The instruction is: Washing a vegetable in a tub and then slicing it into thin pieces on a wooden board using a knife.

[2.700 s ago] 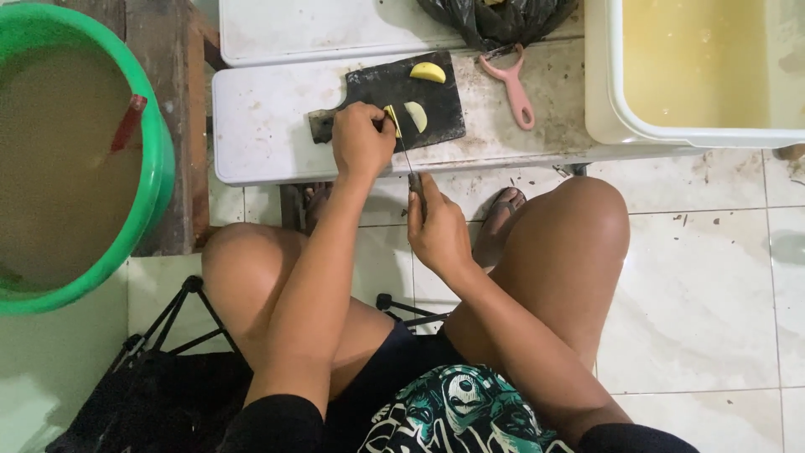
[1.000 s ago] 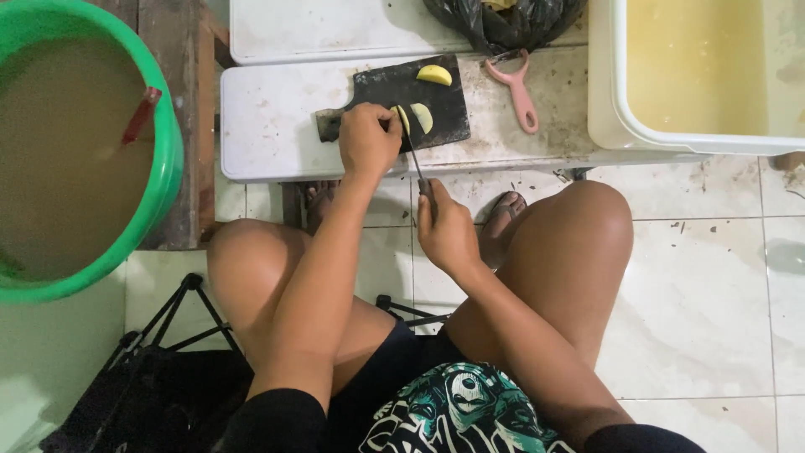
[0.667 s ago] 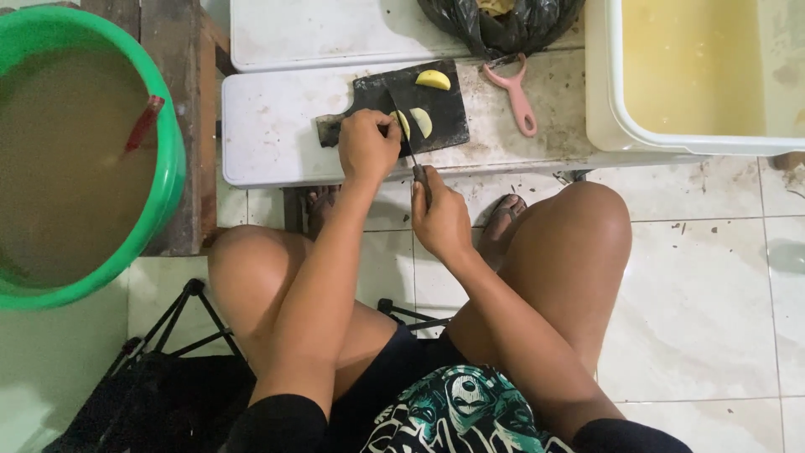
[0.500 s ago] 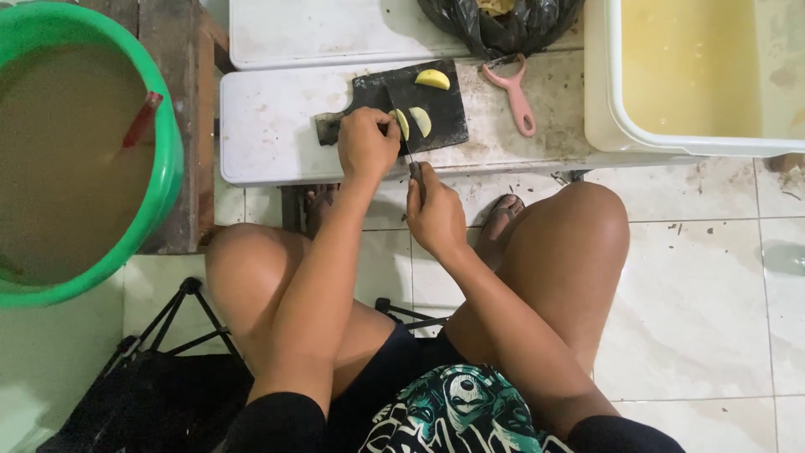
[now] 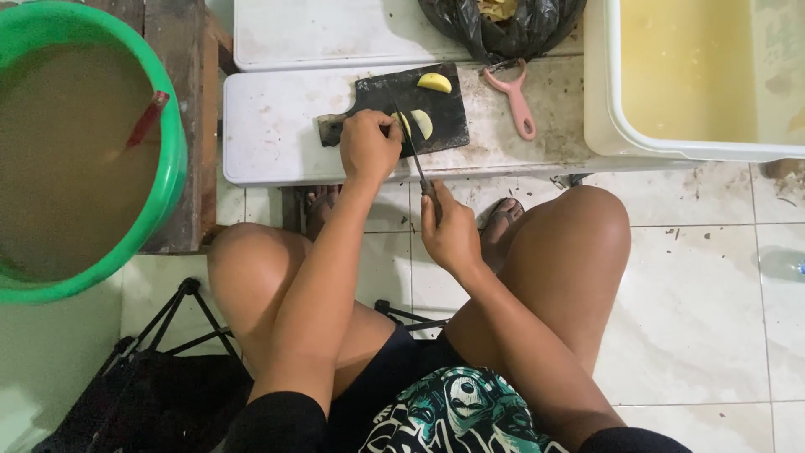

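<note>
A black cutting board (image 5: 377,94) lies on a low white table (image 5: 277,126). My left hand (image 5: 367,147) presses a pale yellow potato piece (image 5: 405,123) onto the board. My right hand (image 5: 451,233) grips the handle of a knife (image 5: 417,164), whose blade runs up against that piece. A cut half (image 5: 423,123) lies just to the right of the blade, and another yellow piece (image 5: 434,82) rests near the board's far edge.
A pink peeler (image 5: 518,102) lies right of the board. A black bag (image 5: 503,25) of peelings sits behind it. A white tub (image 5: 696,75) of yellowish water stands at right, a green bucket (image 5: 168,151) of murky water at left. My knees flank the table.
The view has shifted slightly. Both hands stay at the board, and the knife blade has worked at the potato piece under my left hand.
</note>
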